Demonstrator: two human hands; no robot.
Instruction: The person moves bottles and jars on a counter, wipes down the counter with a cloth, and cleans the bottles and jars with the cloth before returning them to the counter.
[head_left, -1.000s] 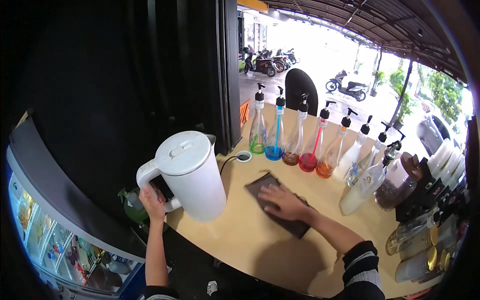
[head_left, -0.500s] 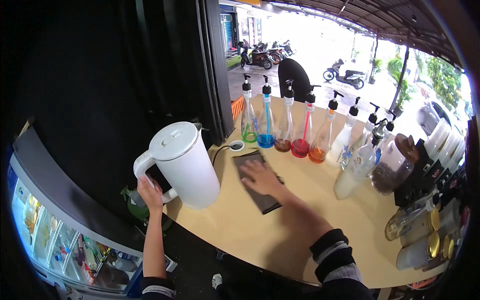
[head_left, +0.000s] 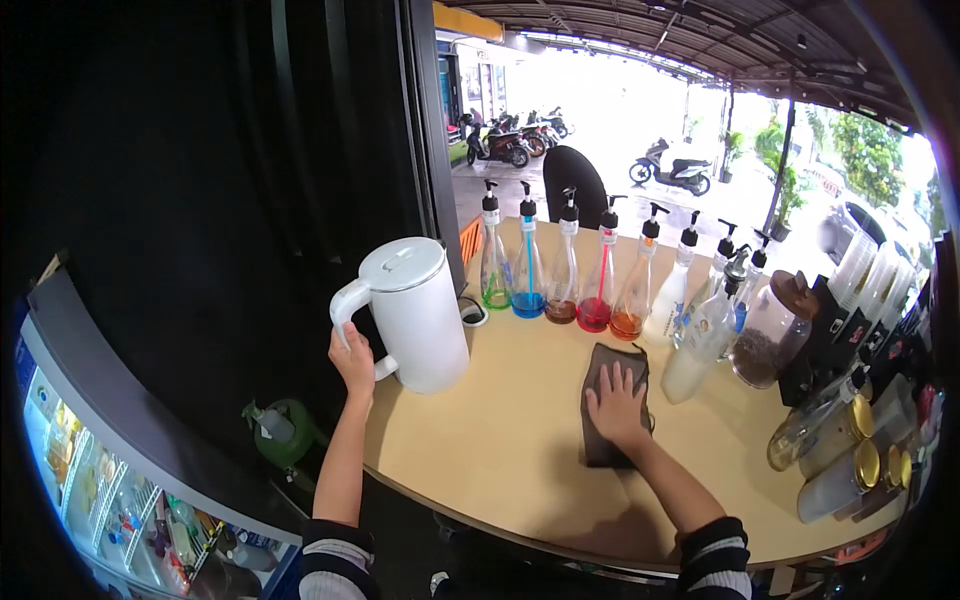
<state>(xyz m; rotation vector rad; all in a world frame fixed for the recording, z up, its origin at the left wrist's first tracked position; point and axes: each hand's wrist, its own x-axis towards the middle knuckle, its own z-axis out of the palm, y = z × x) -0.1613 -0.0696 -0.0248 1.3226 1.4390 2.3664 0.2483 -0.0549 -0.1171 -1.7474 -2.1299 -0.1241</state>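
Note:
My left hand point(head_left: 353, 362) is closed around the handle of a white electric kettle point(head_left: 425, 325), which stands upright near the left end of the table. On the right, my right hand point(head_left: 620, 408) lies flat with fingers spread on a dark grey-brown cloth point(head_left: 600, 450). The cloth rests on the light wooden table point(head_left: 500, 440). Behind it stands a curved row of clear pump bottles, among them one with red syrup point(head_left: 594, 315), one with blue syrup point(head_left: 528, 303) and one with orange syrup point(head_left: 627, 323).
A round cable hole point(head_left: 474, 314) sits beside the kettle. A bottle of pale liquid point(head_left: 695, 360), a jar of dark contents point(head_left: 757, 352) and gold-lidded jars point(head_left: 840, 490) crowd the right side. A lit display fridge point(head_left: 150, 500) and a green gas cylinder point(head_left: 283, 430) are at the lower left.
My right hand has slid the cloth to the right across the table, toward the pale bottle. The kettle has shifted slightly toward the wall side of the table, still held by my left hand.

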